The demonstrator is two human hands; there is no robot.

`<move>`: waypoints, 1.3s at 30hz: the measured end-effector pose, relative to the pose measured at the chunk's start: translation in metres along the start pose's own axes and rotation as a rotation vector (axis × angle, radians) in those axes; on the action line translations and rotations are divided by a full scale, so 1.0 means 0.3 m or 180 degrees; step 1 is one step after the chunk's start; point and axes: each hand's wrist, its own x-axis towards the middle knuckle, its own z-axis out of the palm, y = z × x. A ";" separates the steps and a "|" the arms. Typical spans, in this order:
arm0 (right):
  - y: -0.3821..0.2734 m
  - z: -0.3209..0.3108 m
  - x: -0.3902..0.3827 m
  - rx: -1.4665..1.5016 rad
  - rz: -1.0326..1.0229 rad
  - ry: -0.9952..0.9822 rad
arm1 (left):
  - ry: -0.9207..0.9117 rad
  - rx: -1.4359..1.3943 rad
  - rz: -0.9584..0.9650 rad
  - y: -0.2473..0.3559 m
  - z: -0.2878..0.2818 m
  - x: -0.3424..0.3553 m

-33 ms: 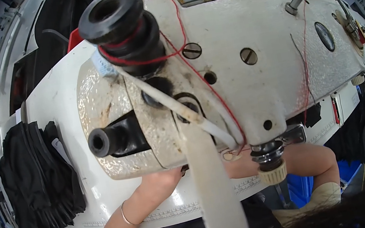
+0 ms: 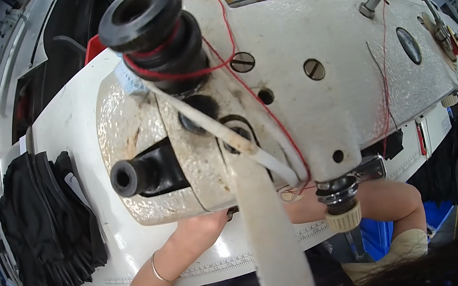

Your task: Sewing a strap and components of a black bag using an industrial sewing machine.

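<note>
A cream-white sewing machine head (image 2: 308,111) fills the middle of the view and covers most of my hands. The back of my left hand (image 2: 209,224) shows just below its left end, with the fingers hidden beneath the machine. My right hand (image 2: 302,208) shows only as a strip near the wrist, behind a pale blurred bar (image 2: 273,232) and a ribbed cream knob (image 2: 343,219); its fingers are hidden. What either hand touches cannot be seen. Red thread (image 2: 258,99) winds round the black spool-shaped post (image 2: 165,50) on top and runs down the machine's front.
A stack of black fabric pieces (image 2: 49,227) lies on the left of the white table (image 2: 104,230). More black cloth (image 2: 442,168) hangs at the right. A ruler strip (image 2: 142,277) follows the near edge. Blue bins (image 2: 376,236) stand below on the right.
</note>
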 end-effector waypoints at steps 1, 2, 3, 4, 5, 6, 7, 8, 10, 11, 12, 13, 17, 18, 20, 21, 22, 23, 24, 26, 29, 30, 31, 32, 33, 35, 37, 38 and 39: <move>-0.003 -0.002 0.002 -0.0062 0.0049 -0.0003 | -0.0023 -0.0234 -0.0138 0.004 -0.001 0.000; -0.005 -0.002 0.004 -0.0056 0.0045 -0.0002 | -0.0025 -0.0232 -0.0145 0.003 0.005 -0.005; -0.006 -0.008 0.013 0.0009 0.0096 0.0127 | -0.0029 -0.0118 -0.0223 0.000 0.015 -0.012; -0.004 -0.004 0.019 0.0075 0.0155 0.0239 | -0.0032 -0.0023 -0.0299 -0.009 0.027 -0.019; -0.002 -0.008 0.017 0.0066 0.0166 0.0234 | -0.0032 -0.0031 -0.0286 -0.004 0.023 -0.009; -0.001 -0.011 0.015 0.0141 0.0177 0.0201 | 0.0023 -0.0168 -0.0225 0.004 0.013 0.005; 0.000 -0.013 0.013 0.0217 0.0187 0.0167 | 0.0078 -0.0304 -0.0165 0.008 0.008 0.013; -0.001 -0.013 0.010 0.0212 0.0194 0.0162 | 0.0079 -0.0312 -0.0158 0.008 0.010 0.016; -0.003 -0.007 0.006 0.0216 0.0227 0.0031 | 0.0074 -0.0340 -0.0171 0.005 0.013 0.016; -0.002 -0.010 0.011 0.0227 0.0213 0.0038 | 0.0073 -0.0328 -0.0186 0.004 0.012 0.010; 0.000 -0.016 0.018 0.0215 0.0159 0.0007 | 0.0030 -0.0305 -0.0222 0.002 0.013 0.001; 0.001 -0.018 0.023 0.0202 0.0103 -0.0024 | -0.0012 -0.0283 -0.0260 -0.001 0.014 -0.007; -0.007 -0.016 0.013 0.0165 0.0242 0.0149 | -0.0157 -0.0547 -0.0435 -0.005 0.029 -0.011; -0.009 -0.014 0.012 0.0162 0.0239 0.0102 | -0.0234 -0.0693 -0.0539 -0.004 0.029 -0.013; -0.011 -0.009 0.009 0.0154 0.0233 0.0008 | -0.0310 -0.0840 -0.0643 -0.003 0.024 -0.013; -0.011 -0.007 0.008 0.0150 0.0231 -0.0039 | -0.0301 -0.0851 -0.0635 -0.001 0.017 -0.010; -0.012 -0.006 0.008 0.0145 0.0230 -0.0087 | -0.0293 -0.0862 -0.0625 0.000 0.014 -0.009; -0.011 -0.007 0.009 0.0146 0.0227 -0.0085 | -0.0292 -0.0860 -0.0628 0.001 0.014 -0.009; -0.009 -0.008 0.011 0.0139 0.0197 -0.0049 | -0.0332 -0.0919 -0.0692 0.002 0.013 -0.010; -0.002 -0.013 0.016 0.0130 0.0167 -0.0013 | -0.0371 -0.0979 -0.0754 0.004 0.006 -0.004; 0.003 -0.019 0.024 0.0013 0.0067 0.0233 | -0.0379 -0.0638 -0.0417 0.004 -0.013 0.007; -0.006 -0.018 0.023 -0.0080 0.0138 0.0134 | -0.0398 -0.0628 -0.0451 0.002 -0.010 0.000; -0.011 -0.018 0.023 -0.0173 0.0207 0.0035 | -0.0416 -0.0617 -0.0487 0.001 -0.009 -0.004; -0.012 -0.017 0.020 -0.0174 0.0210 0.0033 | -0.0417 -0.0619 -0.0485 0.001 -0.012 -0.003; -0.010 -0.015 0.014 -0.0175 0.0188 0.0058 | -0.0414 -0.0599 -0.0436 0.002 -0.017 0.000; -0.012 -0.011 0.006 -0.0177 0.0167 0.0079 | -0.0410 -0.0581 -0.0385 0.002 -0.020 -0.001; -0.016 -0.011 0.000 -0.0152 0.0168 0.0217 | -0.0439 -0.0547 -0.0392 -0.001 -0.018 -0.005; -0.016 -0.012 0.000 -0.0147 0.0164 0.0219 | -0.0439 -0.0545 -0.0397 -0.001 -0.015 -0.009; -0.015 -0.016 0.001 -0.0212 0.0132 0.0208 | -0.0408 -0.0579 -0.0422 -0.002 -0.012 -0.013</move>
